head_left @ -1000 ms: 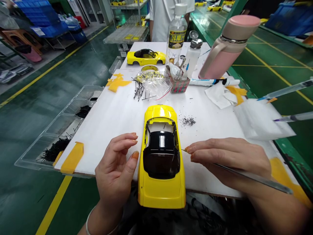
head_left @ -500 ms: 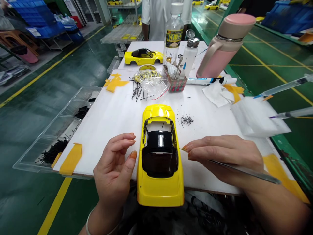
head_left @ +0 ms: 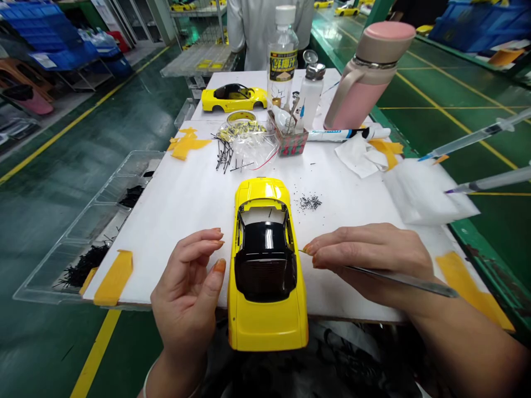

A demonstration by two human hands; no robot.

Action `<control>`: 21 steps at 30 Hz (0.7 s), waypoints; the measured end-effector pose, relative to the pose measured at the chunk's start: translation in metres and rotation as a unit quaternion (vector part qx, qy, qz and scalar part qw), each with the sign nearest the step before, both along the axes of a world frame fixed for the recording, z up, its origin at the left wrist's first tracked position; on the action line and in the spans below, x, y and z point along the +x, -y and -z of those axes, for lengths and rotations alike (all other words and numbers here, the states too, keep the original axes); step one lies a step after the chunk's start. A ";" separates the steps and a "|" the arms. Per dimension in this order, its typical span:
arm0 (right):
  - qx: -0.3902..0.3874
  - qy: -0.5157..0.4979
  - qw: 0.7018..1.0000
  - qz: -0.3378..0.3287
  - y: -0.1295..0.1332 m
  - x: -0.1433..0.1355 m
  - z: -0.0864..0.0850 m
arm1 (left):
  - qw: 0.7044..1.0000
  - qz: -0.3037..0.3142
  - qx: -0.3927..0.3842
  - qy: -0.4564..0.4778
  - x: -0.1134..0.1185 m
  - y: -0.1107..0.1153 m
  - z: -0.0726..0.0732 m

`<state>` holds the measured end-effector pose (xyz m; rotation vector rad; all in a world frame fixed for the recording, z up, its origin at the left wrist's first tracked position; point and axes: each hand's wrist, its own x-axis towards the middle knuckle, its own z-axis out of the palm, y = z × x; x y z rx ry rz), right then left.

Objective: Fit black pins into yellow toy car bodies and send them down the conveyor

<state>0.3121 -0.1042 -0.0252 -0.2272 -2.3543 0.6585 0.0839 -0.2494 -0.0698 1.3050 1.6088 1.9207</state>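
A yellow model car body with a black roof lies upright at the table's front edge, between my two hands. My left hand is beside its left side, fingers apart and curved, with nothing in it. On the other side, my right hand pinches a thin metal tool, whose fine tip points at the car's right side; whether it touches cannot be made out. A scatter of tiny black bits lies on the white board just beyond my right hand.
Farther back stand a second yellow car body, a clear bottle, a small box of tools and a pink flask. Syringes lean in at the right. A clear tray is at the left. A person stands opposite.
The whole view has shifted slightly, so things appear a little farther left. My hands, the tool and the car body hold nearly the same places relative to each other.
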 end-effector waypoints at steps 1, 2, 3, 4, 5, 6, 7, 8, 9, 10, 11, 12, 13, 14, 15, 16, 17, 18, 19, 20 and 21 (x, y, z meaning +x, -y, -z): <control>-0.005 -0.002 1.000 -0.003 0.000 0.000 0.000 | 1.000 0.000 -0.001 -0.001 0.000 0.000 0.000; -0.011 -0.003 1.000 -0.006 0.000 0.000 0.000 | 1.000 0.000 -0.003 -0.002 0.000 0.000 0.000; -0.018 -0.004 1.000 -0.008 0.000 0.000 0.000 | 1.000 0.000 -0.004 -0.003 0.000 0.000 0.000; -0.023 -0.006 1.000 -0.010 0.000 0.000 0.000 | 1.000 0.000 -0.006 -0.004 0.000 0.000 0.000; -0.027 -0.009 1.000 -0.010 0.000 0.000 -0.001 | 1.000 -0.001 -0.006 -0.005 0.000 0.000 0.000; -0.027 -0.012 1.000 -0.010 -0.001 0.000 -0.001 | 1.000 -0.002 -0.005 -0.005 0.000 0.000 0.000; -0.027 -0.014 1.000 -0.009 -0.001 0.001 0.000 | 1.000 -0.003 -0.004 -0.005 0.000 0.000 0.000; -0.025 -0.014 1.000 -0.010 -0.001 0.001 0.000 | 1.000 -0.002 -0.004 -0.004 0.000 0.000 0.000; -0.024 -0.013 1.000 -0.011 -0.001 0.001 0.000 | 1.000 -0.002 -0.003 -0.002 0.000 0.000 -0.001; -0.023 -0.011 1.000 -0.013 -0.002 0.001 0.000 | 1.000 -0.001 -0.002 0.001 0.001 0.000 -0.001; -0.024 -0.009 1.000 -0.014 -0.002 0.001 0.000 | 1.000 -0.001 -0.002 0.002 0.001 0.000 -0.001; -0.025 -0.008 1.000 -0.015 -0.002 0.000 0.000 | 1.000 -0.002 -0.002 0.003 0.001 0.000 -0.001; -0.027 -0.007 0.999 -0.017 -0.002 0.000 0.000 | 1.000 -0.004 -0.003 0.001 0.001 0.000 -0.001; -0.029 -0.008 0.999 -0.018 -0.002 0.000 0.000 | 1.000 -0.007 -0.002 -0.001 0.001 0.000 -0.001; -0.031 -0.008 0.999 -0.020 -0.002 0.000 0.000 | 1.000 -0.009 -0.002 -0.002 0.001 -0.001 -0.001; -0.033 -0.007 0.999 -0.021 -0.002 0.000 0.000 | 1.000 -0.010 -0.002 -0.004 0.002 -0.001 0.000; -0.034 -0.007 0.999 -0.023 -0.002 0.000 0.000 | 1.000 -0.011 -0.001 -0.005 0.002 -0.001 0.000; -0.035 -0.007 0.999 -0.024 -0.002 0.000 -0.001 | 1.000 -0.011 0.001 -0.004 0.002 -0.001 0.000; -0.036 -0.006 0.999 -0.024 -0.002 0.000 -0.001 | 1.000 -0.012 0.003 -0.002 0.003 -0.002 0.000; -0.038 -0.005 0.999 -0.023 -0.002 0.000 -0.001 | 1.000 -0.012 0.005 0.000 0.003 -0.002 0.000; -0.039 -0.004 0.999 -0.021 -0.002 0.000 -0.001 | 1.000 -0.014 0.007 0.002 0.003 -0.002 0.000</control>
